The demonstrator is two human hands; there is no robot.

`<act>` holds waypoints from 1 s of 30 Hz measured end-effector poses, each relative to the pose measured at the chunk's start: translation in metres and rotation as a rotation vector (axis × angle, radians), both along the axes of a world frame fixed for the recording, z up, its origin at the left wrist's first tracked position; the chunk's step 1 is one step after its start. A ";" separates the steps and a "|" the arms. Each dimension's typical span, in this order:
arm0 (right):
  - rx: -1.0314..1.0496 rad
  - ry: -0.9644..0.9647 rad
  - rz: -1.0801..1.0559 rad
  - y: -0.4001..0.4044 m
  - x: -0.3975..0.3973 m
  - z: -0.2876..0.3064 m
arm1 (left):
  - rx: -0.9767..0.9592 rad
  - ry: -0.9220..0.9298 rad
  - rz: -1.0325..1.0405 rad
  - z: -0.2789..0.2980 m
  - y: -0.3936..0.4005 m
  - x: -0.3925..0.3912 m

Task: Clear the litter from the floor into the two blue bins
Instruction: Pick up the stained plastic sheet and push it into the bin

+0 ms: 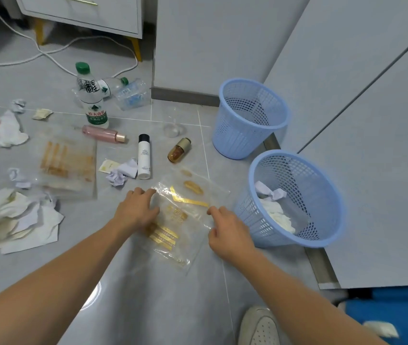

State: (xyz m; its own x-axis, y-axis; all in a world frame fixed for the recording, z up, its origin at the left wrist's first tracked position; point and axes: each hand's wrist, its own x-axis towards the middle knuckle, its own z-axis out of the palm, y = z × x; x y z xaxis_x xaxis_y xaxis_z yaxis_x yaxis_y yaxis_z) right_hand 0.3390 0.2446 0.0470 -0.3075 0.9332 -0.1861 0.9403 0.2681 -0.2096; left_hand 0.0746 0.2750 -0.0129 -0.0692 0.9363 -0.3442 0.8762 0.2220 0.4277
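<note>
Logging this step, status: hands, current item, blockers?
Left hand flat on clear plastic bag, right hand pinching its edge. Near bin holds paper, far bin looks empty. Nothing blocking.

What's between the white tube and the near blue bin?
In the head view, the clear plastic bag with gold strips lies between the white tube and the near blue bin. Both hands, left and right, touch it.
</note>
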 end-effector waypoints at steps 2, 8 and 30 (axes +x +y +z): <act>-0.212 0.019 -0.163 0.004 0.000 -0.017 | 0.021 -0.037 0.002 -0.003 0.004 0.001; -0.235 0.264 -0.478 0.021 -0.006 -0.048 | 0.091 -0.137 0.094 -0.013 0.015 0.003; -0.627 1.013 -0.444 0.016 -0.060 0.045 | 0.141 -0.929 0.312 0.098 -0.065 -0.112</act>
State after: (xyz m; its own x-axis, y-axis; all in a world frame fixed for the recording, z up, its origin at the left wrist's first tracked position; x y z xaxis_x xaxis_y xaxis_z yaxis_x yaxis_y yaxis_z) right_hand 0.2792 0.2603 0.0921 -0.2545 0.8297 -0.4969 0.2691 -0.4327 -0.8604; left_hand -0.0372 0.2102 0.0849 -0.0785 0.9588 -0.2732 0.0906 0.2797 0.9558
